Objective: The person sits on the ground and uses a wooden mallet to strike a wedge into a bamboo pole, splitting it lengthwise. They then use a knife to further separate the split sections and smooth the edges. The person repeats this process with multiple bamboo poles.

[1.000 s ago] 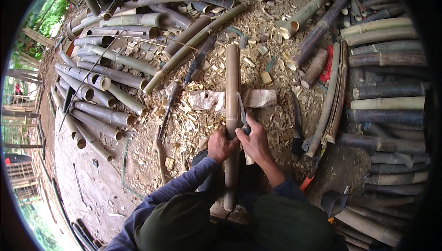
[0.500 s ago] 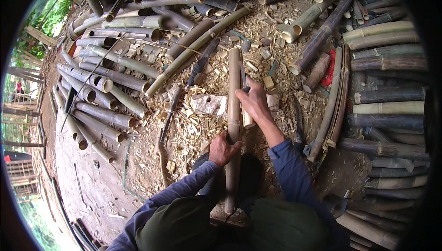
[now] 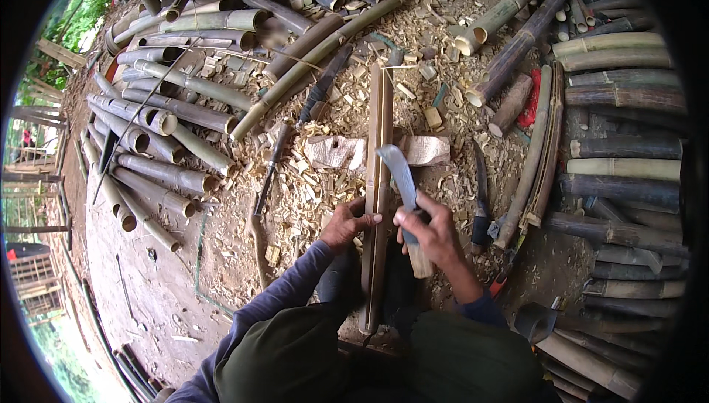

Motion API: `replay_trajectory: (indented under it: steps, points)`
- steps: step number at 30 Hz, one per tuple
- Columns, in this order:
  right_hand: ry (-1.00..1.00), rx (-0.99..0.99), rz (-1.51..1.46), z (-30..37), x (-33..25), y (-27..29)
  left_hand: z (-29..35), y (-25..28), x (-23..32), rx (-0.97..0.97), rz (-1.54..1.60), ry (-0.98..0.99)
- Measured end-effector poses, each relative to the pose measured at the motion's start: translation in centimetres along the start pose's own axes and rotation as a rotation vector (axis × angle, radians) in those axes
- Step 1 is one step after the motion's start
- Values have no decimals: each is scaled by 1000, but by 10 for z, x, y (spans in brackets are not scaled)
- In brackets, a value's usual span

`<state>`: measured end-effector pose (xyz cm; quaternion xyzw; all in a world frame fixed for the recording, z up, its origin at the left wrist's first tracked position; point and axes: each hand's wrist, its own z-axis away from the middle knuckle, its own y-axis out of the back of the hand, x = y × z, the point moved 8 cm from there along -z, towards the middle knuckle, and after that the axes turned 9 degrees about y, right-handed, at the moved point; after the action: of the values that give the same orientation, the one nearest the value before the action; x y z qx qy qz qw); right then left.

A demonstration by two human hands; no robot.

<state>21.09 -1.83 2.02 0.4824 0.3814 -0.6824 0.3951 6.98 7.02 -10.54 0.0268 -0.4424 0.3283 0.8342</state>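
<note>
A long brown bamboo pole (image 3: 374, 115) points away from me, lying across a pale wooden block (image 3: 334, 154). A lengthwise split or groove runs along its top. My left hand (image 3: 346, 226) is closed round the pole's left side near its middle, thumb over the top, with the other fingers partly hidden. Just right of the pole, my right hand (image 3: 436, 233) grips a curved knife (image 3: 399, 170) with a wooden handle. The blade points away from me, its tip beside or over the pole's right edge; whether it touches cannot be told.
Wood chips (image 3: 295, 189) litter the ground round the block. Several cut bamboo poles (image 3: 177, 172) lie in piles at left, far side and right (image 3: 620, 170). A dark, long-handled tool (image 3: 273, 166) lies left of the block, and another dark blade (image 3: 481, 189) lies at its right.
My right hand has drawn back toward me with the knife, whose blade now shows fully. The pole's top now shows the lengthwise split. My left hand has shifted slightly away and left.
</note>
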Motion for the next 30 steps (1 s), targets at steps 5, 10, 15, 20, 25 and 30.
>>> replay_trajectory:
  steps: [5, 10, 15, 20, 25, 30]
  points:
    - [-60, -5, 118, 28, 30, 11, 0, -4, 2, 26, 30, 14]
    - [-51, -32, 230, 30, 35, 14, 1, -3, 5, 33, 20, 18]
    - [-62, -52, 349, 33, 44, 22, 2, -6, 7, 19, 47, 20]
    - [25, -37, 373, 30, 46, 21, -1, -3, 2, 34, -17, 37]
    - [-65, 55, 221, 26, 51, 5, -6, 1, -2, 87, 26, -8]
    - [96, 93, 287, 2, 41, 6, -4, -5, 17, 116, -146, -32]
